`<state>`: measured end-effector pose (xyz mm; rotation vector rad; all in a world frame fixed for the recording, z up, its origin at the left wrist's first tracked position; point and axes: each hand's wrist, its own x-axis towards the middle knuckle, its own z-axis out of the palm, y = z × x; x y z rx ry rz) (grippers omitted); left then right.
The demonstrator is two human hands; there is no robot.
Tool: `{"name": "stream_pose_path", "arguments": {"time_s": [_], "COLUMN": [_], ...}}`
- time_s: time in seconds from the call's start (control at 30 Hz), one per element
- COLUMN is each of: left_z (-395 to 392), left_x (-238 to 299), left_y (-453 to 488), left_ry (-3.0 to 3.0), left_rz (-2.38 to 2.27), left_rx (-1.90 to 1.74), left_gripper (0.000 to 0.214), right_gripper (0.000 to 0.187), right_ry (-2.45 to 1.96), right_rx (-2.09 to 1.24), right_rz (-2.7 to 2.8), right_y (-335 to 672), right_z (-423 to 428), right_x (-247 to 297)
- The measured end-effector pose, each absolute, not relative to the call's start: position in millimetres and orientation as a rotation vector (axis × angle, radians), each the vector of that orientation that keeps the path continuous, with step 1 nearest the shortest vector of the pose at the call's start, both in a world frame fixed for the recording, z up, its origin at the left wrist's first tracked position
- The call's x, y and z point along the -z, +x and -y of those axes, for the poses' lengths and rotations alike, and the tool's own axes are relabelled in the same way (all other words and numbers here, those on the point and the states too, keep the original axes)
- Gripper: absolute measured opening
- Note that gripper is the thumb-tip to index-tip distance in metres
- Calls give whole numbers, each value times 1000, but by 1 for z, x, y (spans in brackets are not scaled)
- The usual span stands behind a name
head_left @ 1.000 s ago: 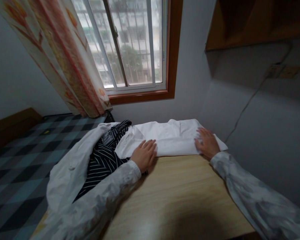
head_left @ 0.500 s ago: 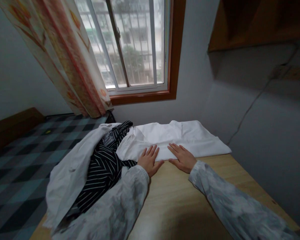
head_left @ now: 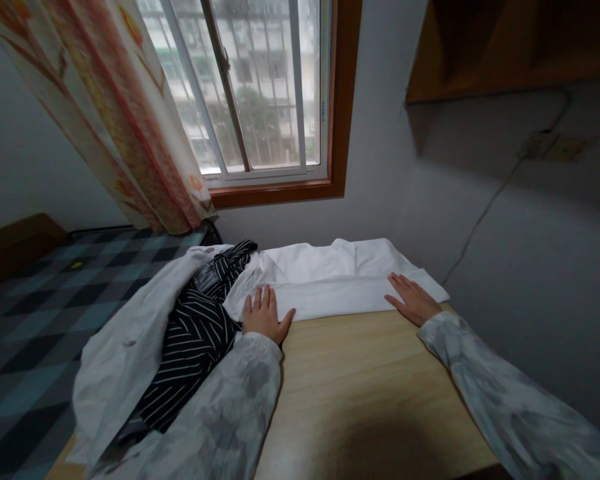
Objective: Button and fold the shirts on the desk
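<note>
A white cloth garment (head_left: 330, 293) lies across the far side of the wooden table, its near edge folded into a flat band. My left hand (head_left: 265, 316) rests flat on the left end of that band, fingers spread. Toward the right end, my right hand (head_left: 413, 300) lies flat on the same white cloth, fingers stretched out. Left of my left hand is a heap of clothes: a black garment with white stripes (head_left: 195, 340) and another white garment (head_left: 130, 347) beside it. Part of the heap is hidden by my left sleeve.
The wooden table (head_left: 360, 380) meets a bed with a checked cover (head_left: 25, 340) on the left. Behind are a window (head_left: 260, 100) and a flowered curtain (head_left: 145, 133). A wooden shelf (head_left: 475, 80) hangs at the upper right, with a cable (head_left: 480, 220) running down the wall.
My hands have slid apart along the white cloth, the left one leftward and the right one rightward. The camera view has shifted slightly to the right.
</note>
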<state>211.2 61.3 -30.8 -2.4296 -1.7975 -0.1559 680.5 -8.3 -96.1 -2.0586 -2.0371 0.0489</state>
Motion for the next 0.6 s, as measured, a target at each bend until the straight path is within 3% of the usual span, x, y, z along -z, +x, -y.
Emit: {"name": "stream_pose_path", "arguments": {"time_s": [0.33,0.6], "left_z": [-49,-28], "left_x": [11,6], "left_y": [195,186], "left_ry": [-2412,-2414], "left_rz": [1791,1770], "left_rx": [-176,-228], "left_gripper": [95,94], "right_gripper": [85,83], "right_ry": [-2177,-2200], "right_rx": [9,-19], "right_rz": [1978,1970], "right_y": [723,733], "right_z": [23,30], "right_x": [106,109]}}
